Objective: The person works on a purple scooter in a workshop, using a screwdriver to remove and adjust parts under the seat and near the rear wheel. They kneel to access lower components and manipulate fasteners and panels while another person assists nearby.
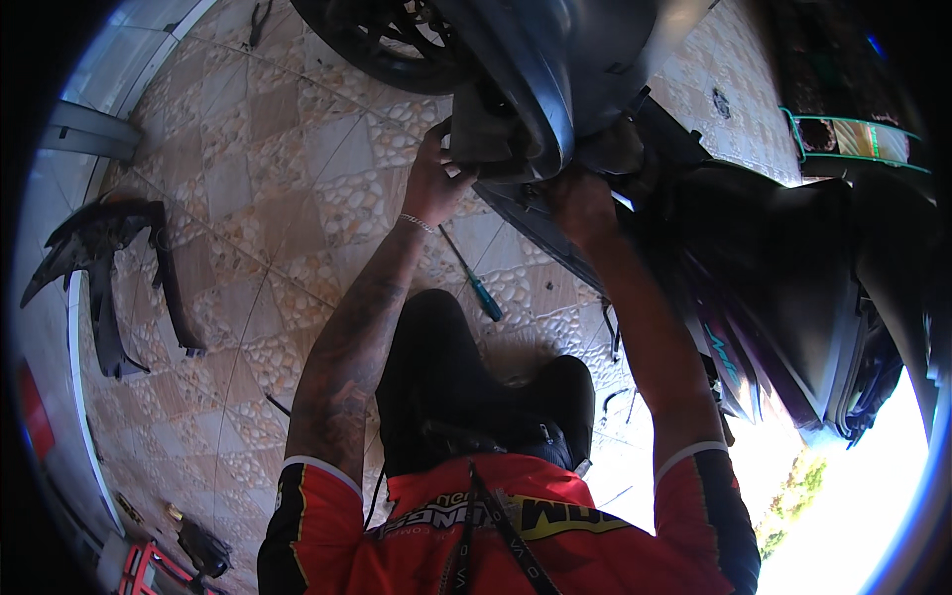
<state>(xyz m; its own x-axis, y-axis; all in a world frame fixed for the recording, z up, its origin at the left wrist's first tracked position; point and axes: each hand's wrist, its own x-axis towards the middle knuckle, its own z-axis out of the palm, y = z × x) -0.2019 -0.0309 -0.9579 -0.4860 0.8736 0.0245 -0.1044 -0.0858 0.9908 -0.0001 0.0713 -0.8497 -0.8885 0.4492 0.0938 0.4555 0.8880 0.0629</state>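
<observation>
A dark scooter's front body (595,59) fills the top centre, its black front wheel (367,50) at the upper left of it. My left hand (434,178) grips the lower edge of a dark plastic piece (481,129) beneath the front cowl, fingers curled at its left side. My right hand (583,203) reaches up under the cowl, right of that piece; its fingers are hidden behind my hand and the bodywork. A green-handled screwdriver (481,293) lies on the tiled floor (248,228) just below my left hand.
A loose black plastic part (109,248) lies at the left by the wall. Pliers (260,22) lie at the top left. The scooter's seat and side panels (773,288) fill the right, near a green metal-framed item (853,139). A dark tool with red items (203,540) sits at bottom left.
</observation>
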